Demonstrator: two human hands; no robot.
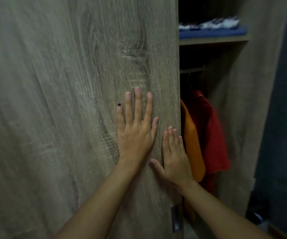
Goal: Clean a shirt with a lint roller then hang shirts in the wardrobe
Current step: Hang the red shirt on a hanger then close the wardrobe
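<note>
While both lie flat, fingers spread, left hand point(135, 133) and right hand point(174, 158) press wardrobe door point(70, 100), gripping nothing

Grey-brown wood grain sweeps across the wardrobe door point(70, 100), streaked with darker knots and pale swirls. In the opening, an orange shirt point(192, 149) hangs just beside a deep red shirt point(215, 135). On the shelf point(213, 41), same greyish wood tone, lies a dark blue folded cloth point(211, 33) with a white-and-navy patterned piece point(210, 25) on top, blurred. The wall point(280, 118) at right reads dark slate blue.
</note>
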